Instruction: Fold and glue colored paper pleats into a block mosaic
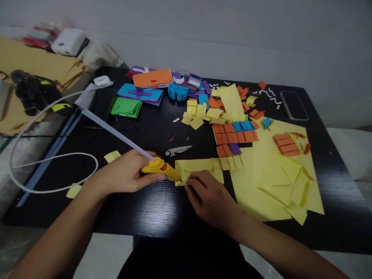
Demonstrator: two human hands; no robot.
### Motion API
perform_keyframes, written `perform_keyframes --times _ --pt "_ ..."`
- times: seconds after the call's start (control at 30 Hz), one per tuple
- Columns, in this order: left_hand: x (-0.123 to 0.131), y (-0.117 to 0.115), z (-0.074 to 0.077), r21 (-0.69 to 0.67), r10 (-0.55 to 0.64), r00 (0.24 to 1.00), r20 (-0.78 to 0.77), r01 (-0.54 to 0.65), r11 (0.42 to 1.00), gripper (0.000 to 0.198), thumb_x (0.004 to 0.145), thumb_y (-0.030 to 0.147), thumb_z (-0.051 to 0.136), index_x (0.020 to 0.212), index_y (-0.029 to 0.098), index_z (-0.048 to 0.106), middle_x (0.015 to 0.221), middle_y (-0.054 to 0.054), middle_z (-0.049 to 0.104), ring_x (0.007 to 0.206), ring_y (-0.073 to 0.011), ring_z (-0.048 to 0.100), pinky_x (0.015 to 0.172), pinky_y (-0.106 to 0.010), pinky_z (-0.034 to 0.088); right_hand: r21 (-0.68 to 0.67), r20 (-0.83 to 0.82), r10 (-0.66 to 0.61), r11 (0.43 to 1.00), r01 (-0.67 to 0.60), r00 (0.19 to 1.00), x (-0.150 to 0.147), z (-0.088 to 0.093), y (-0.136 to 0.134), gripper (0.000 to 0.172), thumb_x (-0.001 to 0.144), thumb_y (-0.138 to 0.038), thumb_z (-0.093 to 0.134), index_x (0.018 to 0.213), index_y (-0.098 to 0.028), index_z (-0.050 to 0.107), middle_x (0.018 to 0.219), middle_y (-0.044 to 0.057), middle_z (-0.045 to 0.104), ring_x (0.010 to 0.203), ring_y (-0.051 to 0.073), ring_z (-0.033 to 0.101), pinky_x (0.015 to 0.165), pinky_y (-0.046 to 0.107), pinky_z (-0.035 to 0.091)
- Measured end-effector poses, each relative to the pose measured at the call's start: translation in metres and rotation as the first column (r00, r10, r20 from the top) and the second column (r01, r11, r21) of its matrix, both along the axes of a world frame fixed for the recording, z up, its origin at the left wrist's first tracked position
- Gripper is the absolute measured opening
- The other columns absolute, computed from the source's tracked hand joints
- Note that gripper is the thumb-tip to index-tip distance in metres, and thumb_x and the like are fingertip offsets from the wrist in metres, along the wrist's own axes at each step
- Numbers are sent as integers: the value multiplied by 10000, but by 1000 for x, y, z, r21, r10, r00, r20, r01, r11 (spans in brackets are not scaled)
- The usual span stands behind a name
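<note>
My left hand point(130, 172) is closed around a yellow hot glue gun point(158, 166). A long translucent glue stick point(116, 135) sticks out of its back end, and its nozzle points at a folded yellow paper piece point(200, 166). On the near edge of that paper rests my right hand point(206, 197), its fingers bent and pressed on it; part of the paper is hidden under them. Just beyond the glue gun lie scissors point(178, 151) with their blades pointing right; their handles are mostly hidden behind my left hand.
Yellow sheets point(252, 193) cover the right side of the black table point(162, 217). Orange folded strips point(225, 133) and small yellow pieces point(200, 110) lie beyond. Folded orange paper point(152, 78), a green packet point(126, 107) and a phone point(294, 105) are farther back. A white cable point(17, 139) loops at left.
</note>
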State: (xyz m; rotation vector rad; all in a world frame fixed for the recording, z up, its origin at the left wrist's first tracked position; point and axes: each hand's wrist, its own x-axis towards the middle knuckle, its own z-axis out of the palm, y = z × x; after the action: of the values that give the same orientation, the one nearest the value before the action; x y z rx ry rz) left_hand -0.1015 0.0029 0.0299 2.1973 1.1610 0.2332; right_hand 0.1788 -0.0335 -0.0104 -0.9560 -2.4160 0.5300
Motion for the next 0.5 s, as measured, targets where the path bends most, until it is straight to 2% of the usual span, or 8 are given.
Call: perform_keyframes --times 0.3,0.5 --pt "0 0 0 -7 2 1000 -6 -2 1000 390 1020 483 593 763 193 638 774 -20 624 659 -146 594 596 -255 403 4 -14 -7 1000 7 1000 0 1 0 161 1036 -108 530 964 -152 667 933 114 701 896 237 651 812 400 608" --pt "-5 -2 4 -87 37 999 34 -34 996 316 988 455 653 814 199 714 745 -9 661 632 -141 607 574 -247 411 22 11 -62 998 62 998 -3 0 1 129 1045 -152 522 959 -170 617 882 96 677 836 235 638 749 377 575"
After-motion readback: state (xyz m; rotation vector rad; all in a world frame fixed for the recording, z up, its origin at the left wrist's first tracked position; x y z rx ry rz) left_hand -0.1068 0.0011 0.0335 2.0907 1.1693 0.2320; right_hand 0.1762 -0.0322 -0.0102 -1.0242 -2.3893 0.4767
